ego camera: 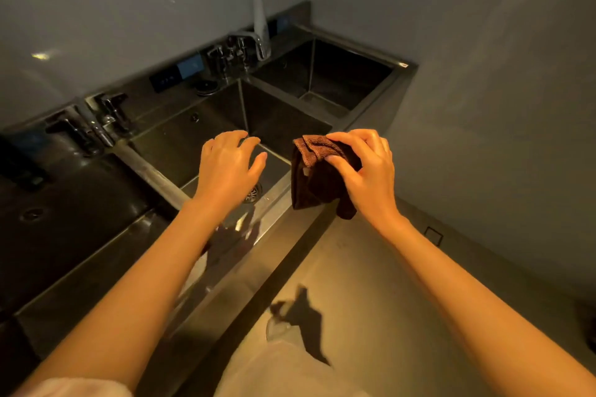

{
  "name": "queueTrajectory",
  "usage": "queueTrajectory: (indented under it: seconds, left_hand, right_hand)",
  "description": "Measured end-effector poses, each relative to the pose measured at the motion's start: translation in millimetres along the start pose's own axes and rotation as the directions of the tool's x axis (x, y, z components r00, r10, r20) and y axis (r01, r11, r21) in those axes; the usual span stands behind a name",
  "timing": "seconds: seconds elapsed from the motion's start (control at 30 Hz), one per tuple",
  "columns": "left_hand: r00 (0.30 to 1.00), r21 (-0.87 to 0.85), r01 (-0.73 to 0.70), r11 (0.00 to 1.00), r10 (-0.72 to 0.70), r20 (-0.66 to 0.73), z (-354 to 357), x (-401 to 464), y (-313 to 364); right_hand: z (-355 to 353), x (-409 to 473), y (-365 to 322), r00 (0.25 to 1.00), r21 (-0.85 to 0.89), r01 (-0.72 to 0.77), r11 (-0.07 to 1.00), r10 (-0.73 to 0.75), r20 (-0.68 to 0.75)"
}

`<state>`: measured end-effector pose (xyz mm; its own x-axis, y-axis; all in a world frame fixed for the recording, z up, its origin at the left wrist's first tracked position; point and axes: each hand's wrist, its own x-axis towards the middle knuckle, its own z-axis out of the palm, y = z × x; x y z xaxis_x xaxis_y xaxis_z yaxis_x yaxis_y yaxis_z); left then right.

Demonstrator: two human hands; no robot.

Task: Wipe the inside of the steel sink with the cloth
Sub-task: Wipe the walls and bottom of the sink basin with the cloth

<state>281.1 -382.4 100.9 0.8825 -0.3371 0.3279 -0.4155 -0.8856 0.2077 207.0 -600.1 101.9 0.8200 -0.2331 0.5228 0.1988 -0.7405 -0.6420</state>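
Fingers (346, 138) and thumb of the right hand (367, 171) are curled round a brown cloth (309, 180), pinching its bunched top fold so that the rest hangs loose beneath the palm. That grip looks like a carrying hold, not a wiping one: the cloth is gathered at one edge and dangles in folds, so I judge it would need to be spread or balled under the palm before it can be pressed flat on steel.

The cloth hangs over the front rim of the sink (280, 190), just at the right front corner of the middle basin, and does not appear to touch the rim. It is not yet inside the basin.

The left hand (225, 167) holds nothing; its fingers are spread and slightly bent, hovering above the same basin over the drain (254, 192). It seems poised to steady the person or to help rearrange the cloth, though which cannot be told.

The middle basin sits between two others along the steel worktop (338, 267), with dividers on either side. Taps (106, 121) stand at the back rim on the left, and a faucet (254, 42) rises at the back between the middle and right basins, with a white spray bottle (260, 6) behind it against the wall.

Wiping looks not yet begun; the next move, by my reading, is to lower the cloth into the basin.
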Motion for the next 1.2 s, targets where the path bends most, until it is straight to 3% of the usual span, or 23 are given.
queueTrajectory:
  seconds: [0.3, 0.57, 0.93, 1.2]
  left_hand:
    - [0.995, -0.028, 0.085, 0.996, -0.086, -0.048, 5.0, 83.8, -68.6]
    - [0.964, 0.011, 0.264, 0.965, -0.263, -0.023, 23.7, 78.4, -127.1]
    - [0.877, 0.089, 0.478, 0.874, -0.48, -0.001, 54.2, 57.8, -148.8]
    - [0.75, 0.166, 0.647, 0.744, -0.66, 0.035, 93.0, 59.1, -145.4]
  right_hand:
    - [71.5, 102.0, -23.2, 0.992, 0.064, 0.098, 0.993, -0.103, 0.073]
    - [148.2, 137.7, -24.9, 0.962, 0.134, 0.119, 0.984, -0.148, 0.23]
    - [239.5, 163.1, -0.6, 0.856, 0.319, 0.165, 0.933, -0.296, 0.423]
    - [289.6, 199.6, 31.9, 0.723, 0.422, 0.149, 0.894, -0.39, 0.571]
